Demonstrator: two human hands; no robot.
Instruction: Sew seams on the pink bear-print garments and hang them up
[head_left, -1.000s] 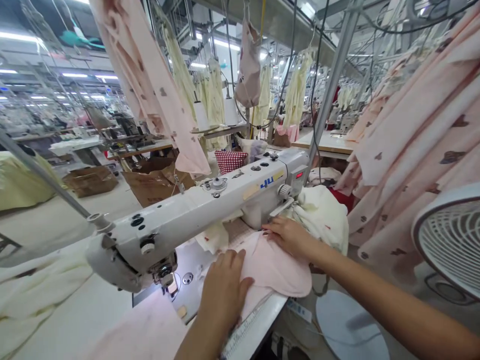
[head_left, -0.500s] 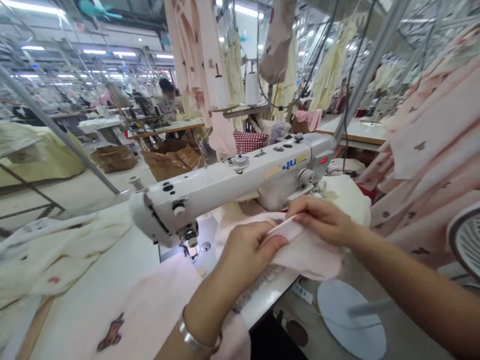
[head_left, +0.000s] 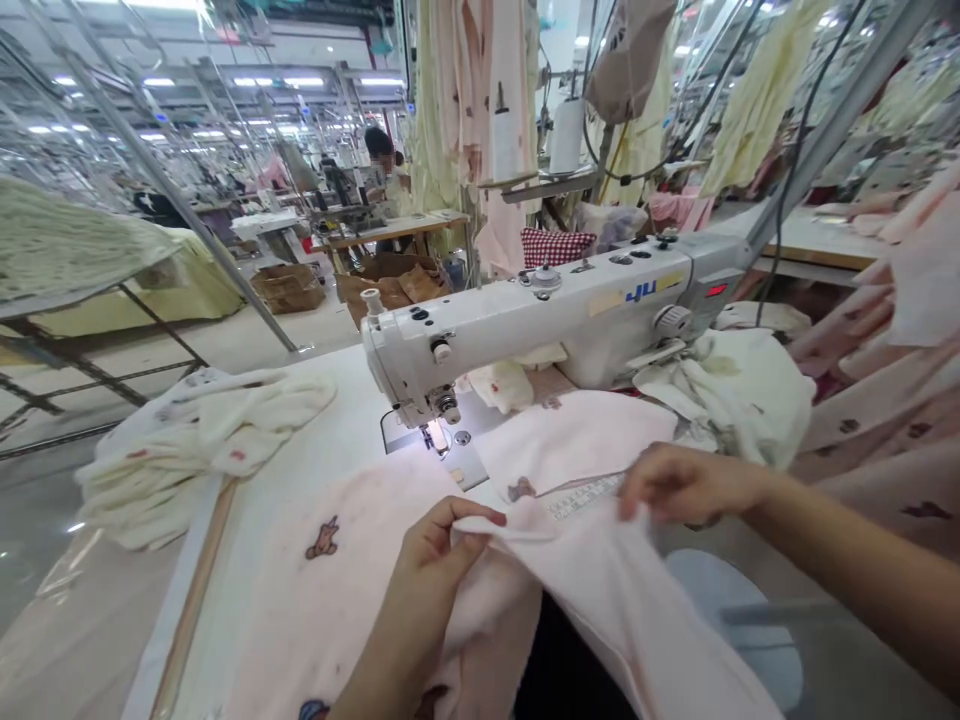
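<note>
My left hand (head_left: 439,550) pinches the edge of a pale pink fabric piece (head_left: 622,600) at the table's near edge. My right hand (head_left: 675,482) grips the same edge further right, so the cloth stretches between them and hangs off the table. In front stands a white sewing machine (head_left: 555,315), its needle (head_left: 435,435) lit, just beyond my left hand. More pink fabric with small animal prints (head_left: 330,560) lies flat on the table under my left arm.
A cream cloth heap (head_left: 202,440) lies on the table at left; another cream bundle (head_left: 735,385) sits right of the machine. Pink garments (head_left: 892,380) hang at right, more garments overhead. A person (head_left: 379,160) sits at a far workstation. A round grey disc (head_left: 742,630) is below right.
My hands left the machine bed and drew the pink piece toward me, lifting its edge off the table. The view has swung left and down.
</note>
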